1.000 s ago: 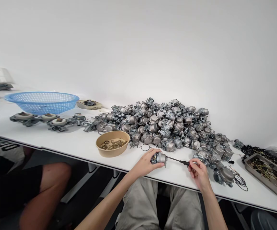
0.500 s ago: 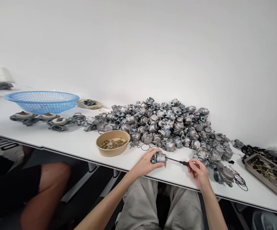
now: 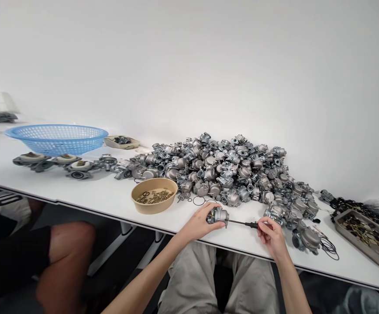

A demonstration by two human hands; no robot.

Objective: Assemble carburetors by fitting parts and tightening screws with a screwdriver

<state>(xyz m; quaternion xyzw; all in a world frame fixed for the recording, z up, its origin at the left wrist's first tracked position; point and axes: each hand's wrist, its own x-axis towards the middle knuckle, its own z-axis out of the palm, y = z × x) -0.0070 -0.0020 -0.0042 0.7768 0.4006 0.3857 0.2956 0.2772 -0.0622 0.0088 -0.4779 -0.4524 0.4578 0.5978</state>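
Observation:
My left hand (image 3: pixel 200 222) is closed around a grey metal carburetor (image 3: pixel 221 215), held on its side just above the table's front part. My right hand (image 3: pixel 270 235) grips the red and black handle of a screwdriver (image 3: pixel 242 223). The screwdriver's thin dark shaft lies nearly level, and its tip meets the right-hand end of the carburetor's bowl. Exactly what the tip touches is too small to make out. A large heap of carburetors (image 3: pixel 215 168) rises behind both hands, and one carburetor (image 3: pixel 307 240) lies to the right of my right hand.
A tan bowl (image 3: pixel 137 205) of small brass parts stands left of my hands. Black rubber rings (image 3: pixel 330 248) lie at the right, near a metal tray (image 3: pixel 356 244) of small parts. Far left are a blue basket (image 3: pixel 58 139) and several carburetors. Another person's leg (image 3: pixel 68 248) shows below.
The screwdriver's outer end has dipped slightly at the right hand, and its tip sits a little lower on the carburetor. My left hand stays in place. The other person's leg has shifted slightly.

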